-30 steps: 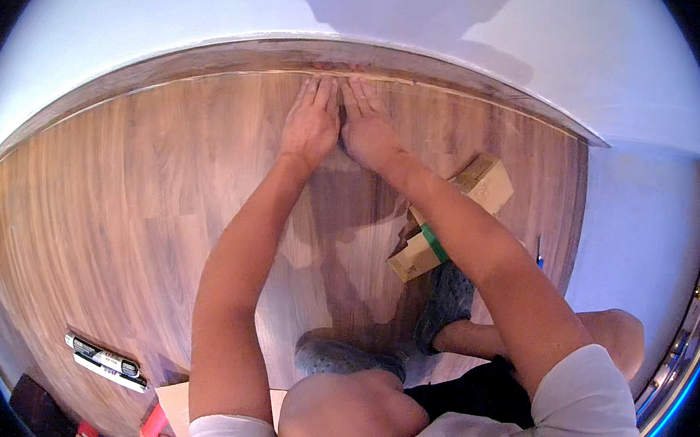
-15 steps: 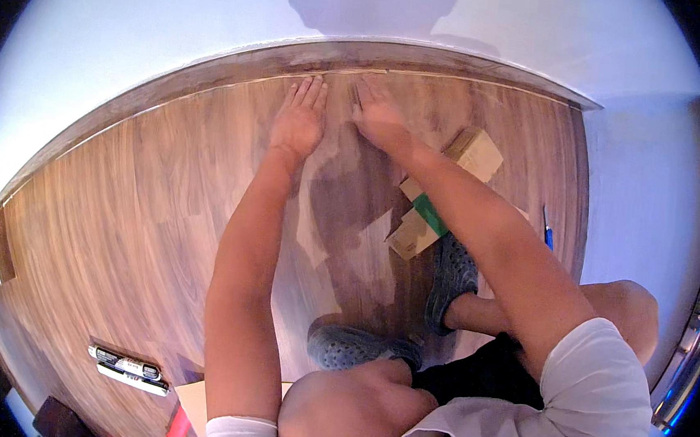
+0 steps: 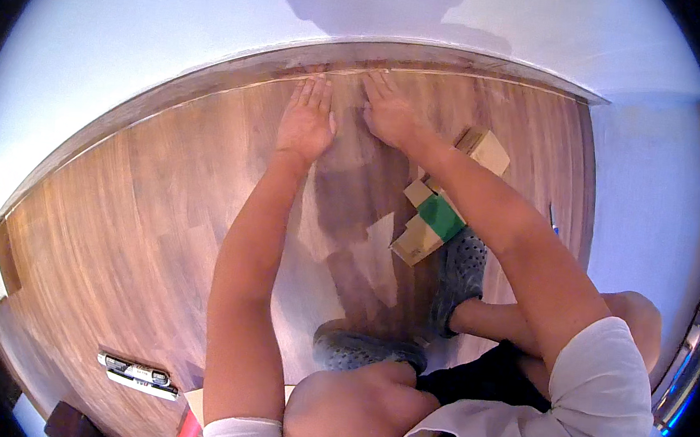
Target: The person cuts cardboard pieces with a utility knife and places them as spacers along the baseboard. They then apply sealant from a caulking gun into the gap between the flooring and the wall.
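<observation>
Along the foot of the white wall runs a brown wood-grain skirting board, meeting the wood-look floor. A thin pale line shows where the two meet. My left hand lies flat, palm down, its outstretched fingertips at that line. To its right, my right hand also reaches the line with fingers extended, the hand a little tilted. Neither hand appears to hold anything. What lies beneath the fingertips is hidden.
Right of my right forearm lie cardboard pieces, one with green tape, beside my clog. A blue-handled slim tool lies farther right. Black-and-white tubes or packages and a red object are at lower left.
The whole view has shifted slightly. Both hands stay at the skirting board's lower edge, with only small movements; more of the green-taped cardboard shows beside my right forearm.
</observation>
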Demonstrator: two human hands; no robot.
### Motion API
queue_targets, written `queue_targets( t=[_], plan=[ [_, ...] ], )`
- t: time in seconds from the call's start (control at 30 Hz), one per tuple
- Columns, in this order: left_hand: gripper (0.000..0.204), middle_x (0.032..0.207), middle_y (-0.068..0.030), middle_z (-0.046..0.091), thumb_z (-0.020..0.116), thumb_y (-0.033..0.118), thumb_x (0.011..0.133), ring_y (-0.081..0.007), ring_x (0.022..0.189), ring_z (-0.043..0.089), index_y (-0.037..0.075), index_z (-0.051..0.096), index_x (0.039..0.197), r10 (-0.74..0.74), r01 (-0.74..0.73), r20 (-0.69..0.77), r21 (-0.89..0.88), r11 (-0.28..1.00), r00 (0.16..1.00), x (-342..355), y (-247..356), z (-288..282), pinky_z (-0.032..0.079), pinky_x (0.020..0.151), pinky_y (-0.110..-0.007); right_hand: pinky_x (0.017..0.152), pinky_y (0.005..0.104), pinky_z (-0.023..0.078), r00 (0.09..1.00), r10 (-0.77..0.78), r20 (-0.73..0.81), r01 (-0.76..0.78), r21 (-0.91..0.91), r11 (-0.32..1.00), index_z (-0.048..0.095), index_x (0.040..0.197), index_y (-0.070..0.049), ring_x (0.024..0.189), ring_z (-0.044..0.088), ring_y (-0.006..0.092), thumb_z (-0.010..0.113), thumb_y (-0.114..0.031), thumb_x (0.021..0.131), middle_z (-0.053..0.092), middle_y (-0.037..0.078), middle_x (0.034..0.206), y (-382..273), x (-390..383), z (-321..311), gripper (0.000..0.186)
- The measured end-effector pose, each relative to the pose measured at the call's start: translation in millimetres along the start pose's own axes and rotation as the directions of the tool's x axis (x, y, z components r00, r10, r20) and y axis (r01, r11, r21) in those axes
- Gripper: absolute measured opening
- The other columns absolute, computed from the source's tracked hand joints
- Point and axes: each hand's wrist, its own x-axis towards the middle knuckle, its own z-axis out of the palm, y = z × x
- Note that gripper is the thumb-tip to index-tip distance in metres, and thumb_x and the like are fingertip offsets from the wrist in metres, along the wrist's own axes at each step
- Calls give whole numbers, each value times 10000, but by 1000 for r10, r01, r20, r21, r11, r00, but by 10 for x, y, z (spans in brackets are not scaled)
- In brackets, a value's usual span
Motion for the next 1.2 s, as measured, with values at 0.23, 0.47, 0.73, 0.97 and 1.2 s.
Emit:
queue_targets(
  t=[0.23,0.47,0.73,0.97,1.2],
  plan=[
    [511,1568,-175,489,549,275,998,-319,1474,433,20,569,1440,-88,77,-156,-76,994,984,-144,-139,-92,318,1244,-435,773,473,589,952,299,67,-306,241,921,704,1056,50,876,735,388,565,-220,1013,748,237,987,-342,186,-283,306],
    [330,1186,-212,738,631,337,979,-356,1135,703,58,792,1052,-695,701,131,-267,662,707,86,-146,-431,564,957,-454,484,308,500,603,442,664,-760,647,65,709,883,27,550,656,165,590,-428,1043,717,121,738,-546,705,114,496],
    [397,1057,-188,775,610,404,982,-347,1021,752,67,819,983,-708,725,155,-118,679,689,421,-368,-427,599,872,-447,488,353,516,604,432,670,-796,539,276,709,830,27,549,665,206,541,-436,1067,716,120,718,-579,887,83,547],
    [448,1064,-160,783,535,439,1027,-323,1035,755,100,829,1019,-660,684,225,-45,728,717,391,-357,-524,587,904,-447,547,365,595,603,458,653,-798,493,347,726,785,18,575,719,208,499,-447,1089,740,112,708,-673,874,16,601],
    [434,1024,-173,781,525,418,1034,-330,1022,755,100,821,1036,-641,658,165,-84,748,749,383,-412,-442,588,904,-453,655,423,625,773,489,403,-603,228,765,788,875,-8,730,775,279,531,-348,1058,772,177,816,-675,918,39,464]
  ],
)
